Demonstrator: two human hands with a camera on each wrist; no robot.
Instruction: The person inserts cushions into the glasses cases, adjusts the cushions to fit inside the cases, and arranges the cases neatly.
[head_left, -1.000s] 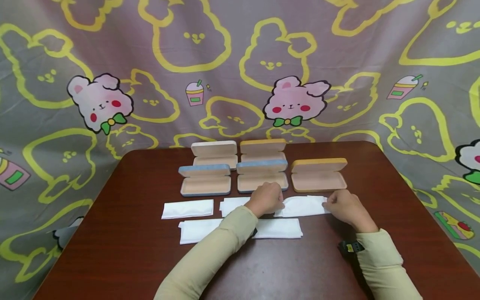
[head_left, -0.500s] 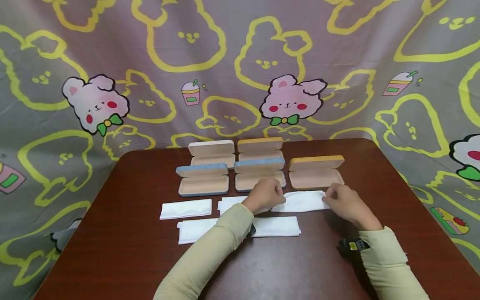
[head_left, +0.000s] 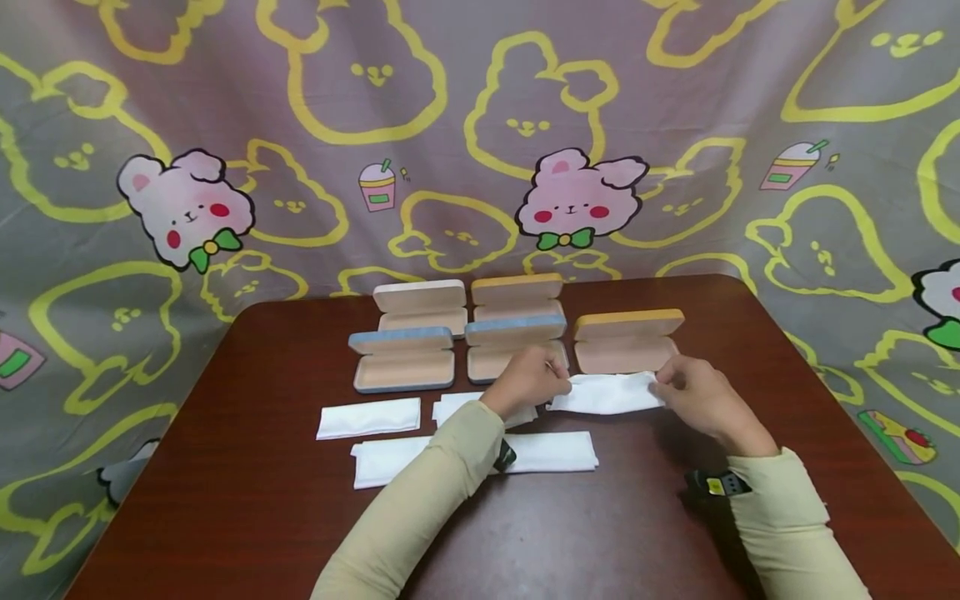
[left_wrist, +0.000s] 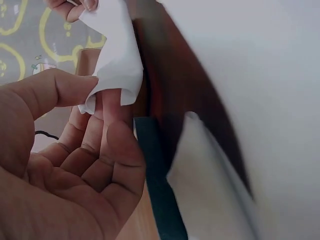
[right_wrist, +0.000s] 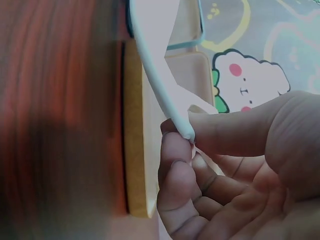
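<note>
A folded white cloth [head_left: 606, 394] is stretched between my two hands, lifted off the table in front of the right yellow glasses case [head_left: 626, 357], whose lid stands up. My left hand [head_left: 525, 382] pinches its left end; in the left wrist view, the thumb lies over the cloth [left_wrist: 119, 55] and fingers are behind it. At the opposite end, my right hand [head_left: 701, 400] grips a corner between thumb and fingertips, also seen around the cloth's edge [right_wrist: 159, 85] in the right wrist view. The left hand partly covers a blue glasses case [head_left: 491, 364] with its lid up.
More folded white cloth lies at left [head_left: 367, 418], middle [head_left: 452, 406] and front [head_left: 551, 452], partly hidden by my left arm. Behind stand another blue case [head_left: 405, 368], a white case [head_left: 422, 322] and a second yellow case [head_left: 517, 293], lids up. A patterned curtain [head_left: 450, 125] hangs behind the table.
Both hands have raised the white cloth from the table toward the right yellow case. The right hand has moved slightly right and up. The view has shifted a little.
</note>
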